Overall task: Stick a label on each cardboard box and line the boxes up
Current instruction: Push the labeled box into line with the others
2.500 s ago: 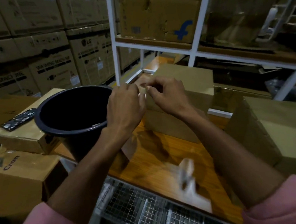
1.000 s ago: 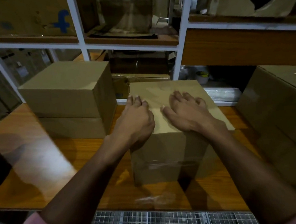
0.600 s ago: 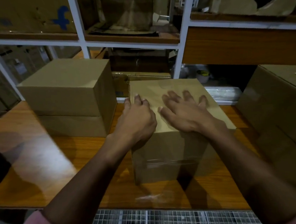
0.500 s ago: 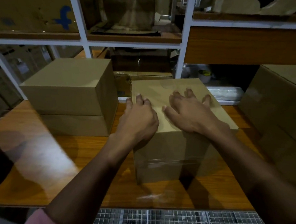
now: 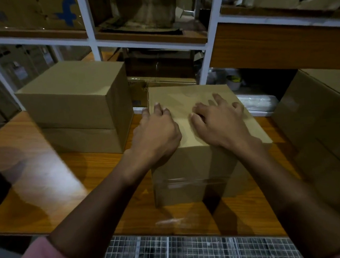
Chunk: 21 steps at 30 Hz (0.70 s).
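Bare desk lies open along its front edge at my left. The stacked boxes block the back left; the middle box leaves a narrow gap beside them; the large carton walls off the right edge.

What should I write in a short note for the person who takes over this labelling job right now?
Left hand and right hand: both rest palm-down on top of the middle box, holding nothing.
Two stacked boxes stand to its left on the wooden table, with a gap between; more boxes stand at the right.
Label: none clearly visible, possibly under the hands.
Left: confirm the label, line up this box, label the remaining boxes.
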Each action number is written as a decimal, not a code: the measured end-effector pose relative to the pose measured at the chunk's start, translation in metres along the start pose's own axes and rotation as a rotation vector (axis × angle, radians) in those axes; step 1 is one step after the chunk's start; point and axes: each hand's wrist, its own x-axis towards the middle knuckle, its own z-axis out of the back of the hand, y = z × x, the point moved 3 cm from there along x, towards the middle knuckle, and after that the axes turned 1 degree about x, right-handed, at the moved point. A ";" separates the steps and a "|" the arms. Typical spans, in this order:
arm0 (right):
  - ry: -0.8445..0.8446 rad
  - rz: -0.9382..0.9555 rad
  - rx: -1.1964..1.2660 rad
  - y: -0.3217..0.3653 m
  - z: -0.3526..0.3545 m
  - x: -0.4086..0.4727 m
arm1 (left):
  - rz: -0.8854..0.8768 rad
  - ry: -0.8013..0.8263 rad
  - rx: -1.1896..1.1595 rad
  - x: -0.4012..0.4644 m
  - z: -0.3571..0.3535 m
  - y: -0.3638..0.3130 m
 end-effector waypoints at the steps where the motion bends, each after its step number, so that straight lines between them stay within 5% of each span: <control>1: -0.044 0.059 0.028 -0.002 0.001 -0.004 | 0.005 -0.005 -0.001 -0.001 0.000 -0.001; 4: -0.001 0.221 0.197 -0.005 0.003 -0.013 | 0.012 0.000 -0.007 0.000 -0.001 -0.002; 10: 0.006 -0.050 0.033 -0.003 0.001 -0.009 | -0.002 -0.009 -0.002 0.001 0.000 0.003; 13: -0.026 0.102 0.122 -0.002 0.003 -0.014 | 0.000 -0.012 -0.017 0.002 -0.002 0.002; 15: 0.094 0.212 0.192 -0.002 0.002 -0.012 | -0.006 -0.012 -0.026 0.002 -0.003 0.001; 21: 0.190 -0.005 0.025 0.002 -0.009 -0.001 | -0.019 -0.027 -0.033 0.003 -0.003 0.004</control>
